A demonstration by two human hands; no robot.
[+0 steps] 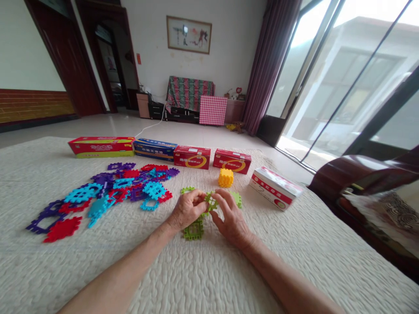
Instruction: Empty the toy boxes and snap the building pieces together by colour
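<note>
Between both hands is a green interlocking block piece point(212, 201) with a window-like lattice. My left hand point(189, 208) pinches its left side with thumb and fingers. On its right side, my right hand point(231, 217) has its fingers bent round the edge. Just below lies a green square frame piece point(194, 230) on the cloth. Another green piece point(187, 190) shows behind my left hand, and a solid green piece point(236, 199) is partly hidden behind my right fingers. Beyond the hands stands a yellow cube point(225, 178) of joined pieces.
Purple, red and blue pieces point(121, 183) lie in a loose heap at the left. A row of boxes stands behind: a red-green box point(102, 147), a blue box point(155, 149) and two red boxes point(191, 157). A white-red box point(276, 187) sits at the right.
</note>
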